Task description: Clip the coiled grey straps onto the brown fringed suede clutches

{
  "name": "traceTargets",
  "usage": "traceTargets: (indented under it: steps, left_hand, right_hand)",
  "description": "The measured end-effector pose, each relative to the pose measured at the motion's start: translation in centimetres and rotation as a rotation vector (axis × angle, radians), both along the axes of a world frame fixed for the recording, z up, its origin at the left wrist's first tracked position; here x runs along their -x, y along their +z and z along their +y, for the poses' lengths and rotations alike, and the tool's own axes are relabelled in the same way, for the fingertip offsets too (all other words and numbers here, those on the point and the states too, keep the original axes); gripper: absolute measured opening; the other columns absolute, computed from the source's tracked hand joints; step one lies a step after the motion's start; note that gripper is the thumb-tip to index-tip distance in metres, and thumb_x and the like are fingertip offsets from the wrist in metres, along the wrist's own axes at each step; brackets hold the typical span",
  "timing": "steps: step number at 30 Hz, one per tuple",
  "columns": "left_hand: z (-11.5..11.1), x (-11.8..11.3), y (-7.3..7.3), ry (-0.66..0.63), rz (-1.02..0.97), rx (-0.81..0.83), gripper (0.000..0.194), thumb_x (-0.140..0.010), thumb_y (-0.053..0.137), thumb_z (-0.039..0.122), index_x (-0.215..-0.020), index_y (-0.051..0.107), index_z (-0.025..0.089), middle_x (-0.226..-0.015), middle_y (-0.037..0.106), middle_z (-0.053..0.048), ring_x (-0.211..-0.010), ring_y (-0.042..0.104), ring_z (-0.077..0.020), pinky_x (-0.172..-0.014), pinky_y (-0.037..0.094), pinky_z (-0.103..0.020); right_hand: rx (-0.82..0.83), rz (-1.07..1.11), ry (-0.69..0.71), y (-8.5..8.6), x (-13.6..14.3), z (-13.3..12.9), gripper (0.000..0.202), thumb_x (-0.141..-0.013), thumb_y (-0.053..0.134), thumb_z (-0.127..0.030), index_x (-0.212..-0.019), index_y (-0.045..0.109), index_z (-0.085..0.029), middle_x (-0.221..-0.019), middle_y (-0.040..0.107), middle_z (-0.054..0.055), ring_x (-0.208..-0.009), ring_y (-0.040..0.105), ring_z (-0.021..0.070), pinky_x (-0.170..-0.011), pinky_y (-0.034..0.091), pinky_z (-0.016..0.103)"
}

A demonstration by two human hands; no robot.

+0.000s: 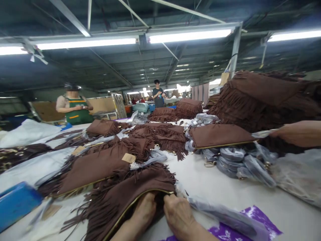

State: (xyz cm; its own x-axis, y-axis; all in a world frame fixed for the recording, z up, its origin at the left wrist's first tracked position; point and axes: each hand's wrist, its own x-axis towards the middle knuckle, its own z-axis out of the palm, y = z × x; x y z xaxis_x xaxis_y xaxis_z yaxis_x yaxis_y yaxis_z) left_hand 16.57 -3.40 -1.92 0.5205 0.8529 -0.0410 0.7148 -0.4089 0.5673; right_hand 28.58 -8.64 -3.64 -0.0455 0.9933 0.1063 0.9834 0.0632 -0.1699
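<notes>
A brown fringed bag (130, 190) lies at the front of the table with its gold zipper open. My left hand (145, 209) reaches into the opening; its fingertips are hidden inside the bag. My right hand (179, 212) is closed on the bag's edge at the right end of the zipper. Just right of that hand lies a wrapped strap (223, 214) in clear plastic, partly over a purple plastic bag (258, 217). Another brown bag (92, 167) with a paper tag (128, 158) rests behind the open one.
A blue bin (18, 204) stands at the left front. Coiled wrapped straps (230, 162) lie at right under a brown bag (222, 135). A tall pile of fringed bags (265, 100) rises at back right. Two people (75, 107) (157, 95) stand beyond the table.
</notes>
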Motion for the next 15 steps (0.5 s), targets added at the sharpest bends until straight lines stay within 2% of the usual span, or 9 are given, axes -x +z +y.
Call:
traceTargets:
  steps: [2, 4, 9, 15]
  left_hand:
    - [-0.07, -0.45, 0.15, 0.008, -0.014, -0.012, 0.051, -0.069, 0.036, 0.0, -0.109, 0.061, 0.02, -0.112, 0.063, -0.005, -0.112, 0.05, -0.0228, -0.105, 0.029, -0.039]
    - [-0.18, -0.79, 0.26, 0.023, 0.061, -0.022, 0.053, -0.07, 0.035, 0.0, -0.113, 0.059, 0.02, -0.112, 0.063, -0.005, -0.113, 0.049, -0.0229, -0.106, 0.027, -0.039]
    - [-0.63, -0.98, 0.19, 0.052, 0.237, -0.022, 0.049, -0.073, 0.037, 0.005, -0.119, 0.053, 0.01, -0.123, 0.054, -0.014, -0.118, 0.044, -0.0298, -0.106, 0.026, -0.041]
    - [-0.43, -0.92, -0.53, 0.033, 0.241, -0.019, 0.044, -0.076, 0.029, 0.007, -0.109, 0.058, 0.002, -0.11, 0.06, -0.021, -0.105, 0.054, -0.0314, -0.099, 0.036, -0.042]
  right_hand:
    - [-0.01, 0.019, -0.012, -0.23, -0.28, -0.06, 0.026, -0.08, 0.04, -0.002, -0.082, 0.063, -0.014, -0.081, 0.066, 0.011, -0.071, 0.063, 0.0222, -0.055, 0.035, 0.028]
    - [-0.015, 0.051, -0.025, -0.42, -0.52, 0.01, 0.026, -0.081, 0.04, -0.003, -0.08, 0.063, -0.015, -0.08, 0.066, 0.009, -0.074, 0.063, 0.0215, -0.058, 0.034, 0.029]
    - [0.002, 0.091, -0.04, -0.7, -0.74, 0.1, 0.025, -0.081, 0.041, -0.003, -0.079, 0.062, -0.016, -0.081, 0.066, 0.008, -0.076, 0.062, 0.0215, -0.06, 0.032, 0.03]
    - [0.017, 0.131, -0.049, -0.79, -0.81, 0.48, 0.025, -0.082, 0.039, -0.003, -0.079, 0.061, -0.014, -0.081, 0.065, 0.01, -0.079, 0.062, 0.024, -0.063, 0.033, 0.031]
